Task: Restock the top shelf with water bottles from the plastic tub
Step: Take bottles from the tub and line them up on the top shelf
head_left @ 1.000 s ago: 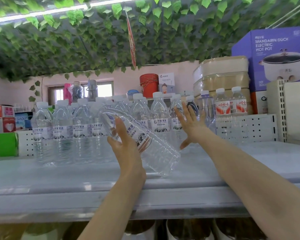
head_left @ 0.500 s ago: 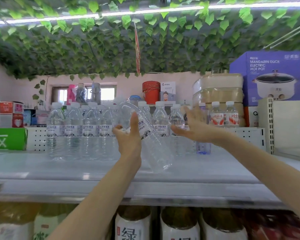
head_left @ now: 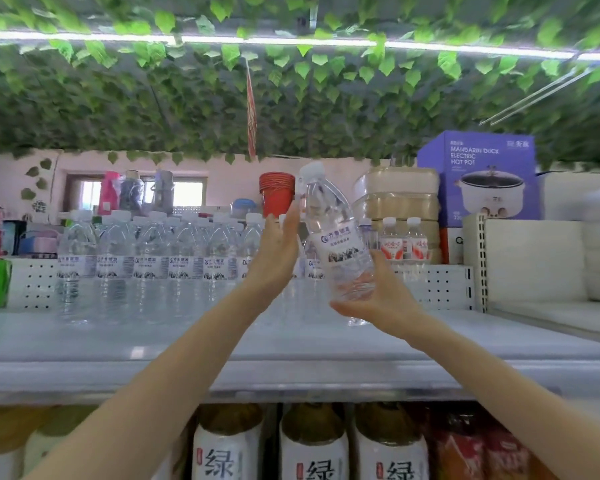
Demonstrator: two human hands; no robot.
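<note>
The person holds one water bottle (head_left: 336, 237) above the top shelf (head_left: 291, 344), a little to the 3 o'clock side of the view's middle. It is tilted, with its white cap leaning toward 11 o'clock. The right hand (head_left: 378, 303) cups its base from the 5 o'clock side; the thumb runs up the bottle's side and the fingers (head_left: 347, 308) are curled under the bottom, clamped on it. The left hand (head_left: 274, 251) is at the bottle's 9 o'clock, its fingers straight and together, reaching up beside the bottle's shoulder. Whether they touch it cannot be told.

A row of like bottles (head_left: 146, 251) stands upright on the shelf at 9 o'clock from the hands. Two small red-labelled bottles (head_left: 404, 244) stand at 3 o'clock from the held bottle, with a purple hot pot box (head_left: 478, 174) at their 1 o'clock. Green-tea bottles (head_left: 312, 452) fill the shelf below, at 6 o'clock.
</note>
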